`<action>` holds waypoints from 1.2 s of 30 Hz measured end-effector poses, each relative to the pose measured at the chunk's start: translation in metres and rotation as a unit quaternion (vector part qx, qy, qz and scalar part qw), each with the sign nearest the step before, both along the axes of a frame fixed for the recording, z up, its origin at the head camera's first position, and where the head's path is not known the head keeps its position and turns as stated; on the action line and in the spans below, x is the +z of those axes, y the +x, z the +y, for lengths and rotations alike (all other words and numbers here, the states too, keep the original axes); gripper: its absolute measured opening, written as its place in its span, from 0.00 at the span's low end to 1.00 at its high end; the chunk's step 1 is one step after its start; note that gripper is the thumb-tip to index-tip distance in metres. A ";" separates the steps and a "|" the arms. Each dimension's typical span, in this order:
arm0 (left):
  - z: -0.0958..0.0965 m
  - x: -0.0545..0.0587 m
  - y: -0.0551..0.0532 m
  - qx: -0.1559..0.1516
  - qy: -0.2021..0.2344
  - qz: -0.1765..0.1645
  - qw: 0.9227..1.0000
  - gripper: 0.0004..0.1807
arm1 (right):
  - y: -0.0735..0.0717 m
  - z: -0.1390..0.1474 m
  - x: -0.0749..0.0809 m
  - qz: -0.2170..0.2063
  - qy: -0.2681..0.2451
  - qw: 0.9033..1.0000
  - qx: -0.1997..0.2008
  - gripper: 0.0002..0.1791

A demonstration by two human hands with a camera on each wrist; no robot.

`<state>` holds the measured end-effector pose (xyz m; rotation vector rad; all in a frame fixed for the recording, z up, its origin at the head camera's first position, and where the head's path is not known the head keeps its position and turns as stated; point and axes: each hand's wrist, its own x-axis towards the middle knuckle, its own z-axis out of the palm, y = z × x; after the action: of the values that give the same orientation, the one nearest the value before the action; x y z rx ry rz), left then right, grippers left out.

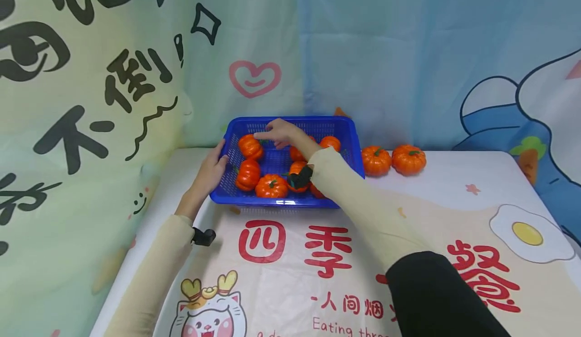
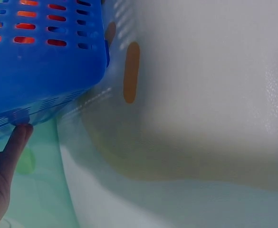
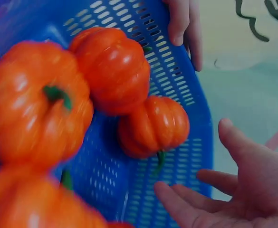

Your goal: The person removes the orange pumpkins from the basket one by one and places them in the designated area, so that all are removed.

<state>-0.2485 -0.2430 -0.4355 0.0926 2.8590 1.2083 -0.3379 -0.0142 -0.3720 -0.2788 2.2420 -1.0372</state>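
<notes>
A blue basket [image 1: 275,202] with perforated walls holds several small orange pumpkins with green stems. My left hand [image 1: 212,168] grips its left rim, with the thumb lapping over the edge and a finger [image 2: 16,147] along the outside wall. Over the basket's back left part is my right hand [image 1: 282,132], its fingers spread with nothing between them. Closest to those fingers is the back left pumpkin [image 3: 154,126]; another pumpkin [image 1: 248,175] lies just in front of it. A third pumpkin [image 1: 272,186] sits by the front wall. My right forearm covers some pumpkins at the basket's right.
Two more pumpkins, one [image 1: 376,161] beside the basket and another [image 1: 408,159] further right, rest on the printed tablecloth [image 1: 290,296]. A printed curtain [image 1: 363,64] hangs close behind the basket and along the left side.
</notes>
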 end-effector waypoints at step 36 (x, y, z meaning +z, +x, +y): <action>0.003 -0.001 -0.001 -0.009 -0.002 0.020 1.000 0.32 | 0.080 0.048 0.005 0.172 -0.089 0.980 0.035 0.36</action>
<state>-0.2495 -0.2399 -0.4368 0.1430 2.8872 1.2113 -0.2574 0.0336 -0.3666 -0.6549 2.4222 -1.2294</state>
